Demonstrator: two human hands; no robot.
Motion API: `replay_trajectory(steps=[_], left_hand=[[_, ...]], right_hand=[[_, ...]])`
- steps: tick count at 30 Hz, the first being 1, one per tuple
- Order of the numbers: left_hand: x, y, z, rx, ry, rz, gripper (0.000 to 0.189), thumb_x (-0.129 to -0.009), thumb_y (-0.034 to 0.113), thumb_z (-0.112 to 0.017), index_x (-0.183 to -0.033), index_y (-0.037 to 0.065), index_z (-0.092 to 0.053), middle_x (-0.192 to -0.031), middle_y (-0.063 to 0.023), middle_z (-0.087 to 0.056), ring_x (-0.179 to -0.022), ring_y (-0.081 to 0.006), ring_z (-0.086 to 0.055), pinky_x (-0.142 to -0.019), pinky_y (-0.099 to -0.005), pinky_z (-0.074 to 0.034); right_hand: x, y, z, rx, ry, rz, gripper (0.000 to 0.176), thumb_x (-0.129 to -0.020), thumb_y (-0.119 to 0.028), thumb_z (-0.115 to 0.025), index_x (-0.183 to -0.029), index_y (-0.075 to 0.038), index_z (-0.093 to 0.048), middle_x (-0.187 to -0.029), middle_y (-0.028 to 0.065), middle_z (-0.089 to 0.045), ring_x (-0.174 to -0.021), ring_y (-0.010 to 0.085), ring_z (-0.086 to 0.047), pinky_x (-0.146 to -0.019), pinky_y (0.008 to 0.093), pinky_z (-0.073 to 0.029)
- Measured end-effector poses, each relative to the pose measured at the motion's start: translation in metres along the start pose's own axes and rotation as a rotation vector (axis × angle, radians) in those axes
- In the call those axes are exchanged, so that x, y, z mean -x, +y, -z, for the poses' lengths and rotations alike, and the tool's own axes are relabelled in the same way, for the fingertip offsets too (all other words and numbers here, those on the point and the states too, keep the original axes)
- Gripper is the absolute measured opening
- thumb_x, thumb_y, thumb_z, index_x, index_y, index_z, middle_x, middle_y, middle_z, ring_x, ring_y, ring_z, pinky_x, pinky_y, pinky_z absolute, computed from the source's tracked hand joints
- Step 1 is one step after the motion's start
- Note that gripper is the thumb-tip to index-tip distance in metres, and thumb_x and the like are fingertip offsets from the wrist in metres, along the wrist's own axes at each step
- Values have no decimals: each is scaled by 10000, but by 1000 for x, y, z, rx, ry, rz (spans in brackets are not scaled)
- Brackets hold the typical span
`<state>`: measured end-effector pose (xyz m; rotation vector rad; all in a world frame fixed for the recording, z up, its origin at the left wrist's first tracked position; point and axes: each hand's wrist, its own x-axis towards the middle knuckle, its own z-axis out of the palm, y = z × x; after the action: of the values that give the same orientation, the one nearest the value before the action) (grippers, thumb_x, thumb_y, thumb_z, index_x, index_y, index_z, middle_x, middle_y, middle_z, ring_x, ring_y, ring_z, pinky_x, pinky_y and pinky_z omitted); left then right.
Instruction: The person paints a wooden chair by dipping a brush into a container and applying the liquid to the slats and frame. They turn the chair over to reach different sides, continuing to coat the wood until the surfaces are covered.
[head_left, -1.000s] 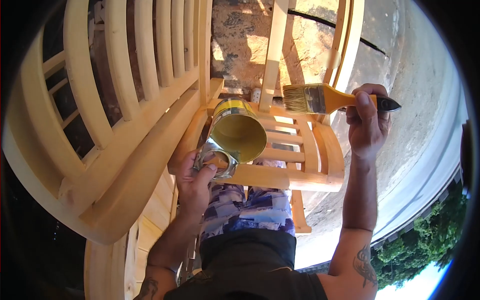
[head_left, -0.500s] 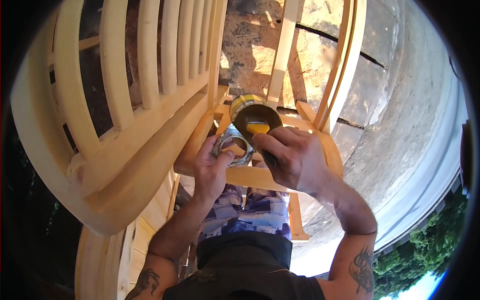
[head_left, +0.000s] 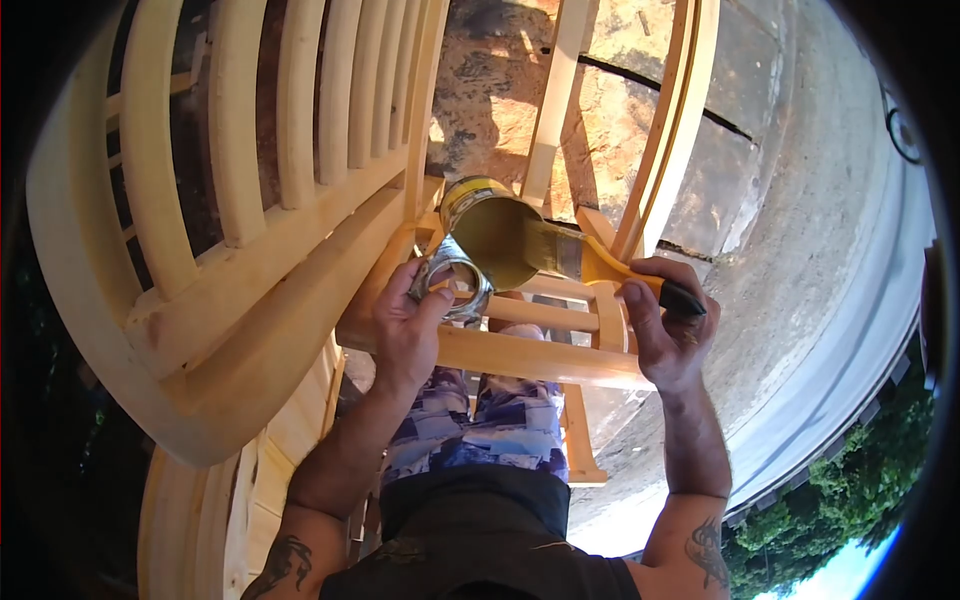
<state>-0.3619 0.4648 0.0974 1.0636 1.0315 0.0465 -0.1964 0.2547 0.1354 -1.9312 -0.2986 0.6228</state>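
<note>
My left hand (head_left: 410,322) is closed round a smeared metal can rim (head_left: 470,278), a ring-like piece with an opening through which wood shows. Touching or just beyond it is a tin (head_left: 500,240) with a yellow band, its mouth tilted toward me. A wide brush (head_left: 590,257) with an orange-yellow handle and black end is held in my right hand (head_left: 675,325), fingers wrapped round the handle. Its bristles lie at the tin's right inner edge. How the tin is supported cannot be made out.
Slatted wooden furniture (head_left: 240,150) curves along the left. Wooden rails (head_left: 545,357) cross in front of my legs, and more uprights (head_left: 675,130) stand ahead over stone paving (head_left: 620,120). A pale concrete surface (head_left: 800,250) lies to the right.
My right hand has moved right, away from the tin, and turned, so the brush now lies sideways with its bristles at the tin's edge. The tin and my left hand have shifted slightly left.
</note>
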Motion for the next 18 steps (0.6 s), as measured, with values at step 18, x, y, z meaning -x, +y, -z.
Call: replay_trajectory(steps=[18], left_hand=[[9, 2, 12, 28, 19, 82, 337, -883, -12, -555, -1218, -44, -560, -1081, -95, -667, -968, -142, -631, -866, -274, -513]], right_hand=[[-42, 94, 63, -408, 35, -376, 209, -905, -202, -701, -1016, -28, -667, -695, 28, -620, -569, 73, -519, -514, 212, -398]])
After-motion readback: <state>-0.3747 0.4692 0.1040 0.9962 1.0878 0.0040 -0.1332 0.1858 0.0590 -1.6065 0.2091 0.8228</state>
